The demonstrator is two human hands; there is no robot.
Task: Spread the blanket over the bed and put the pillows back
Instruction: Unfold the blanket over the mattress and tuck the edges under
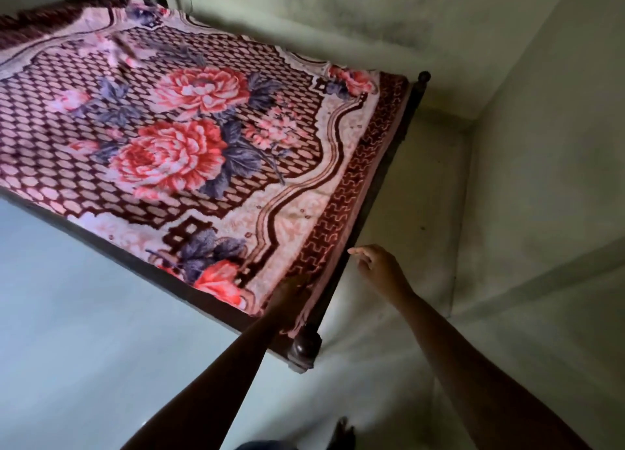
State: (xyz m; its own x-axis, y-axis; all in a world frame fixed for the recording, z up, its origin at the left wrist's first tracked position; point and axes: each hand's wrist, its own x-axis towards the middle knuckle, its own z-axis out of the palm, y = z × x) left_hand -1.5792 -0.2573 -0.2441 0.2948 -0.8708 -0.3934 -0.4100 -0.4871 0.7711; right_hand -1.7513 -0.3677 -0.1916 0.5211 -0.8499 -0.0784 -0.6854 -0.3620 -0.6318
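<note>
Blanket (176, 121): floral, flat on bed (387, 179), border reaching near corner post (306, 346). My left hand (291, 292): on border just above that post, blurred, grip unclear. My right hand (375, 267): beside border beyond the post, fingers loose, empty.

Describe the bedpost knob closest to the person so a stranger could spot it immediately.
On the bed under the floral blanket, follow its dark frame to the corner nearest the camera. The knob caps that corner, just below the left hand. The other knob sits far off beside the wall.
</note>
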